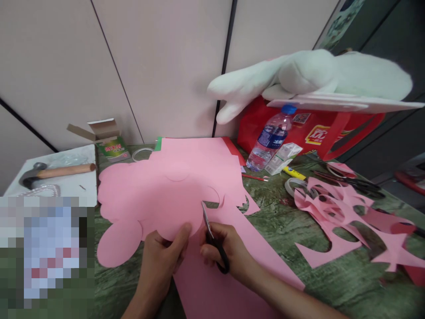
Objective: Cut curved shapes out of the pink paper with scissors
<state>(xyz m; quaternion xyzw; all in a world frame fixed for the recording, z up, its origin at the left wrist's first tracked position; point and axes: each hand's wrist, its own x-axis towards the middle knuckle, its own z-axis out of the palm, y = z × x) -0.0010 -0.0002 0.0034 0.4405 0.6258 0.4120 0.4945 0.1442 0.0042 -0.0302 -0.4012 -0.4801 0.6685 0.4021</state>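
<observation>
Green marbled surface (272, 230), pink sheet (252, 270) partly cut.
Left of the sheet lie rounded cutouts (119, 243), seemingly done; on it, my left grip (166, 250) pinches paper, my right grip (222, 248) clamps scissors (208, 225), curve unfinished; right of it, offcuts (392, 248).

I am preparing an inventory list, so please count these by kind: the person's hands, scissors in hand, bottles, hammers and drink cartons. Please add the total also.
Hands: 2 (left hand, right hand)
Scissors in hand: 1
Bottle: 1
Hammer: 1
Drink carton: 1
Total: 6
</observation>
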